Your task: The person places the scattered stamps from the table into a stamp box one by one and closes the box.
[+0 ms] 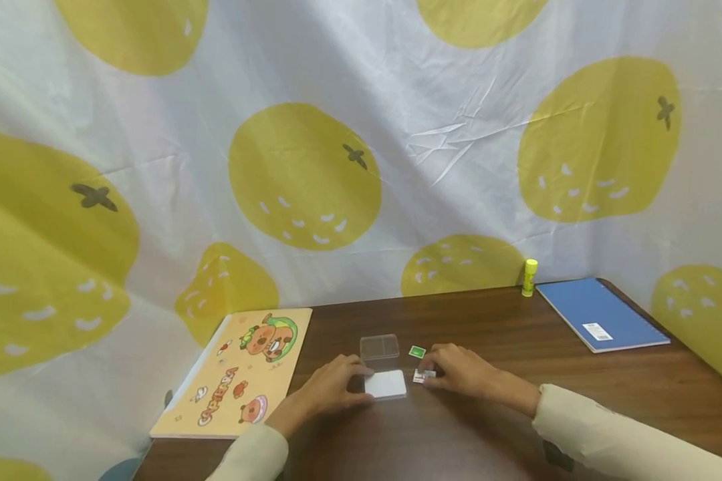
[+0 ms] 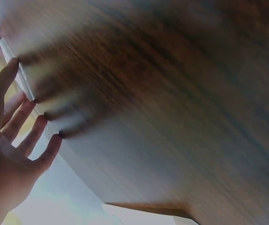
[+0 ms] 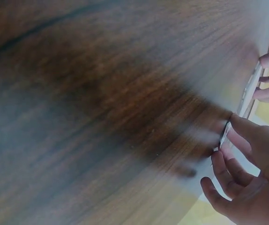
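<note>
A shallow clear plastic box (image 1: 386,385) filled with white cards or paper lies in front of me. My left hand (image 1: 335,385) holds it at its left end, thumb at the near corner and index finger at the far one. To its right, my right hand (image 1: 460,371) pinches a small white piece with red marks (image 1: 420,377), low at the table; the fingers partly hide it. A small green, white-edged piece (image 1: 417,351) lies just beyond that hand. Behind the box sits a clear plastic lid (image 1: 380,347). In the left wrist view, the left hand (image 2: 19,136) has its other fingers spread.
On the left lies a yellow capybara folder (image 1: 241,374). A blue notebook (image 1: 602,315) is at the back right, with a yellow glue stick (image 1: 529,277) upright beside it. A fruit-printed curtain (image 1: 397,200) hangs behind the brown wooden table (image 1: 475,321).
</note>
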A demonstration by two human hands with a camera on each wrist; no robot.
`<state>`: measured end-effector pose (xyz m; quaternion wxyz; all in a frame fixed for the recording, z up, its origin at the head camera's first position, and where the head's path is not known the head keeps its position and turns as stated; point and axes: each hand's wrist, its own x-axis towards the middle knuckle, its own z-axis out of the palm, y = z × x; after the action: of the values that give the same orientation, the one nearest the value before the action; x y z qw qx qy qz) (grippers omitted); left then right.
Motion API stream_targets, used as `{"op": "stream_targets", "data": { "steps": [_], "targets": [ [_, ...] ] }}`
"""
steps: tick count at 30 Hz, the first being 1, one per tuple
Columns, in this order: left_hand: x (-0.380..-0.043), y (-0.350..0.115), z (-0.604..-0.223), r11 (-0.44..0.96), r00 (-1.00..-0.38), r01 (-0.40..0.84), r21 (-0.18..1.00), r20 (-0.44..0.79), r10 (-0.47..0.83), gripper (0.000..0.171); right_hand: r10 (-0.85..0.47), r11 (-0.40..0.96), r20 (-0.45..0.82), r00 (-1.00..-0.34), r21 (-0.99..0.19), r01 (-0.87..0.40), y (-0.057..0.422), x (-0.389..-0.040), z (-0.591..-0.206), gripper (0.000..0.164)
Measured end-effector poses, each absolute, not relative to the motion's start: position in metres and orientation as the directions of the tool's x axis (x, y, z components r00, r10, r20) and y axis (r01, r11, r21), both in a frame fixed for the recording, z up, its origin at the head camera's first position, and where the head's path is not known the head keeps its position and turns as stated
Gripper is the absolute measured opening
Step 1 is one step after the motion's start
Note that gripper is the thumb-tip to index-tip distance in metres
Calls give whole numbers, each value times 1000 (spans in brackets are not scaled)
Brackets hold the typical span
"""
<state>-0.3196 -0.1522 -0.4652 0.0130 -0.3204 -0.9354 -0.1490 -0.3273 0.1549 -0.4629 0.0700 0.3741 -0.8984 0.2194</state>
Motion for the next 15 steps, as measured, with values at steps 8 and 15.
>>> {"op": "stream_targets", "data": {
  "steps": [8,15],
  "targets": [
    [-324,-153,-465,757,-805,590,279,134,578,47,-660,622,276,-699,-323,-714,156,-326,-460,13],
    [-329,-150,-465,749,-803,590,300,123,583,48,-655,628,282,-701,-312,-713,160,-326,-464,14]
  ]
}}
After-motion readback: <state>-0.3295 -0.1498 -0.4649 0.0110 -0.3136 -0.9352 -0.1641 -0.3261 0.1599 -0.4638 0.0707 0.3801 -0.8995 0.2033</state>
